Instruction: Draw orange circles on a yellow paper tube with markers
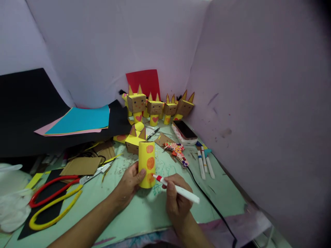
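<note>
Upright over the table, a yellow paper tube [142,162] bears a column of orange spots. My left hand [130,184] grips its lower left side, thumb across the front. A white marker [184,193] with a red collar is pinched in my right hand [178,199], and its tip touches the lowest spot on the tube. Just behind the tube lies a boxy cardboard head [132,146] with a yellow top and pointed ears, partly hidden by the tube.
Finished-looking box-headed figures [155,108] stand at the back. Scissors [55,198] and cardboard pieces [81,166] lie left. To the right are a patterned glue gun [178,151] with a black cord [207,198], a phone [184,130] and several markers [204,162]. Blue paper [80,119] rests on black sheets.
</note>
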{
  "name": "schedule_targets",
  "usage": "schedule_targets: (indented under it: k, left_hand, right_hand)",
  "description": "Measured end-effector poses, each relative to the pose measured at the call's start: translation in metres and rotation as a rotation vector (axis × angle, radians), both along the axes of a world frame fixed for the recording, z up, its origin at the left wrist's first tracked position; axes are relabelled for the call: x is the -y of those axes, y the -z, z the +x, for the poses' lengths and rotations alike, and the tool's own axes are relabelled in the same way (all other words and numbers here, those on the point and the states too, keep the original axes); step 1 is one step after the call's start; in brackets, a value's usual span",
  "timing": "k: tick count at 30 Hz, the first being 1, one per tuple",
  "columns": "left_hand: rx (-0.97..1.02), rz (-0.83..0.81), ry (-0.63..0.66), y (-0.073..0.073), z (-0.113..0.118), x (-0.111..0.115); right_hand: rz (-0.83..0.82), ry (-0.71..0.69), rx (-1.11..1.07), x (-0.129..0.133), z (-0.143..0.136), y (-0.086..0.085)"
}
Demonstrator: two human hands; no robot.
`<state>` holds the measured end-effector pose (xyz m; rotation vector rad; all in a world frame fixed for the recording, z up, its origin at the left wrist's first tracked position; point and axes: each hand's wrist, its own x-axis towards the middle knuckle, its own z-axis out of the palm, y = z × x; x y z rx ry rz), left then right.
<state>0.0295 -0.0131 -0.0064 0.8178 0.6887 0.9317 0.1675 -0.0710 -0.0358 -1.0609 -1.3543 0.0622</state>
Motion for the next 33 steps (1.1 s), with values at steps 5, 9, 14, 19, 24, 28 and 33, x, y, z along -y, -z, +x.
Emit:
schedule_targets:
  k: [5,9,14,19,24,28,33]
  left_hand:
    - [-0.006,0.012,0.004,0.003,0.000,-0.001]
    - [-0.015,0.024,0.008,0.003,0.001,-0.002]
    - [-0.023,0.035,0.014,0.002,0.000,-0.001]
    - [-0.022,0.035,0.021,0.003,-0.001,-0.001]
    - [-0.020,0.041,0.009,0.003,0.000,-0.001]
    - [-0.016,0.036,0.011,0.002,0.000,-0.001]
    - [-0.011,0.028,0.016,0.001,-0.001,-0.001]
  right_hand:
    - [0.054,0.011,0.105,0.000,0.000,-0.006]
    - [0.070,0.010,0.118,0.000,0.000,-0.007]
    - [0.073,-0.027,0.153,0.000,-0.001,-0.007]
    - [0.100,-0.062,0.146,-0.002,-0.002,-0.009]
    - [0.110,-0.056,0.155,-0.003,-0.003,-0.011]
    - [0.145,-0.046,0.153,-0.005,-0.004,-0.011]
    - [0.117,-0.031,0.154,-0.004,-0.004,-0.012]
